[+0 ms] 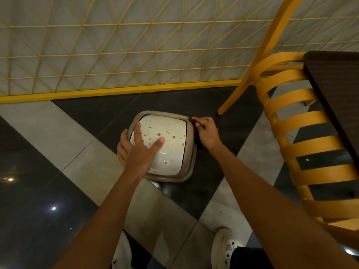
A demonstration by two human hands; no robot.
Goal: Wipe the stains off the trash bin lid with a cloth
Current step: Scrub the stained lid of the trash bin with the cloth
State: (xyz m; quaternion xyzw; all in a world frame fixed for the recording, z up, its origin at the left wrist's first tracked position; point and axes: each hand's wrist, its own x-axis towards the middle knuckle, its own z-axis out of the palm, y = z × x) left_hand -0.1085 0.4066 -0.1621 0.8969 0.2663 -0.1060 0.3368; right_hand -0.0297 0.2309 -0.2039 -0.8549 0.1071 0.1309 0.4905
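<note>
Wipe not begun, I judge: left hand (pixel 136 150) flat on lid (pixel 167 123), fingers straight; right hand (pixel 206 133) fingers grip cloth (pixel 198 146) at lid's right rim. Next: drag cloth over stains (pixel 159 134), firm.

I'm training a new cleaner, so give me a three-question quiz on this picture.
1. True or false: the lid is already clean.
2. Which hand rests flat on the lid?
3. Fill in: the right hand holds a dark ___ beside the lid.
Key: 1 false, orange stains show; 2 the left hand; 3 cloth.
</note>
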